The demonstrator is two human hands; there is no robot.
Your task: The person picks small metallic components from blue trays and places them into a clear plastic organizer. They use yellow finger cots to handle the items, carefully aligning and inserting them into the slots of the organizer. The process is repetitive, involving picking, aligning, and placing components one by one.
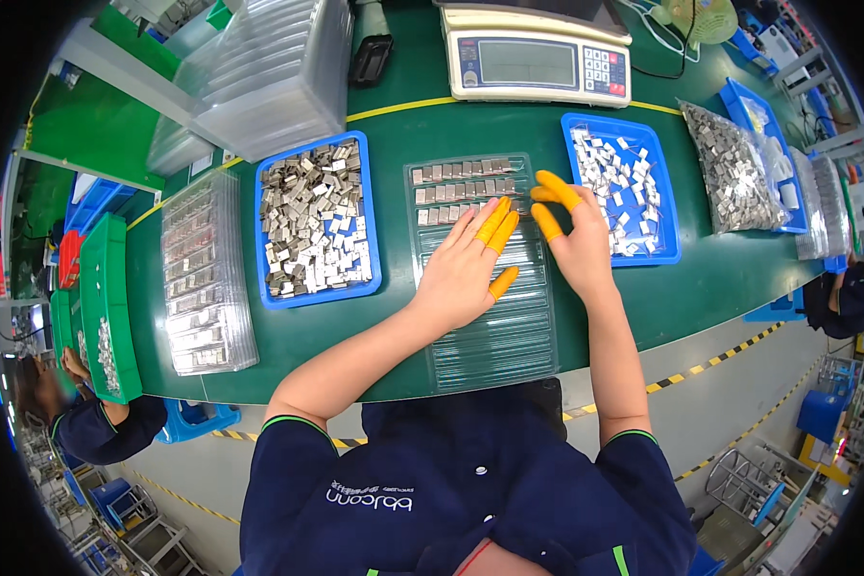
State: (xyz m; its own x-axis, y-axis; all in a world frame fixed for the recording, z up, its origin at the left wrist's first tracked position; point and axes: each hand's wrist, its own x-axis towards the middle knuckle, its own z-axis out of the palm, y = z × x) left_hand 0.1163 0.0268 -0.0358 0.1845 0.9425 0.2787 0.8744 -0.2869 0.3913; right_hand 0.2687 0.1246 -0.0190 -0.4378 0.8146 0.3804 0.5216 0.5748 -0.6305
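**Hands on a clear tray of small metal bits**

Here, from the head camera: left hand (461,274) flat and open on the clear slotted tray (494,336), orange finger covers (497,223) on the tips, touching the third row of small metal pieces (463,188). Holding nothing. Right hand (576,240) just beside it at the tray's right edge, orange-tipped fingers bent close together near the end of the rows. Too small to tell if a piece is pinched there. Three rows filled at the far end of the tray, the near slots bare.

All around, a green table (403,130). Left of the tray, a blue bin (317,221) heaped with metal pieces. Right of it, another blue bin (622,187) with fewer pieces. Further left, a stack of filled clear trays (202,274). At the back, a weighing scale (538,60) and a pile of empty trays (278,72). Far right, a bag of metal pieces (734,178). Grey floor below with yellow and black stripes (720,360). Another person (96,422) at the left edge.
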